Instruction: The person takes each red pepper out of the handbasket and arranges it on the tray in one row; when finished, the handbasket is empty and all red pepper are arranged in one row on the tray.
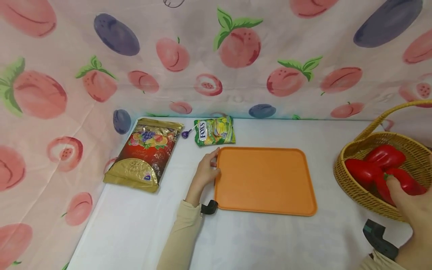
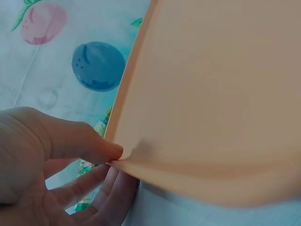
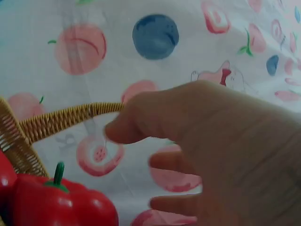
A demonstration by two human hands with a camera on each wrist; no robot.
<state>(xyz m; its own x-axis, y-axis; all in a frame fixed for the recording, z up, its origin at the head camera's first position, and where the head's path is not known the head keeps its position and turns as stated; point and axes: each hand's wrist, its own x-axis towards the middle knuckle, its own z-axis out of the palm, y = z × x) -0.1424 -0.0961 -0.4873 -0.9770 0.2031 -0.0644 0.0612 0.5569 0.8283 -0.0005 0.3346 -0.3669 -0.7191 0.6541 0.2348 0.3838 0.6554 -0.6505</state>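
Observation:
At the left side of an orange tray (image 1: 264, 180), my left hand (image 1: 206, 168) pinches the rim. The left wrist view shows the thumb (image 2: 106, 148) over a corner, with the other fingers beneath and outside it. My right hand (image 1: 416, 217) is over the near side of a wicker basket (image 1: 349, 189) at the far right, its outer part cut off by the frame. Several red bell peppers (image 1: 386, 155) lie in the basket. In the right wrist view, the right hand's fingers (image 3: 174, 162) are spread with nothing between them, beside a green-stemmed pepper (image 3: 66, 207).
A large red and gold candy bag (image 1: 145, 153) lies on the left of the white table (image 1: 270, 240). Behind the tray are a green Fox's candy bag (image 1: 216, 131) and a purple lollipop (image 1: 185, 134). The basket's arched handle (image 1: 374, 122) rises high. Fruit-printed cloth (image 1: 236, 90) backs the table.

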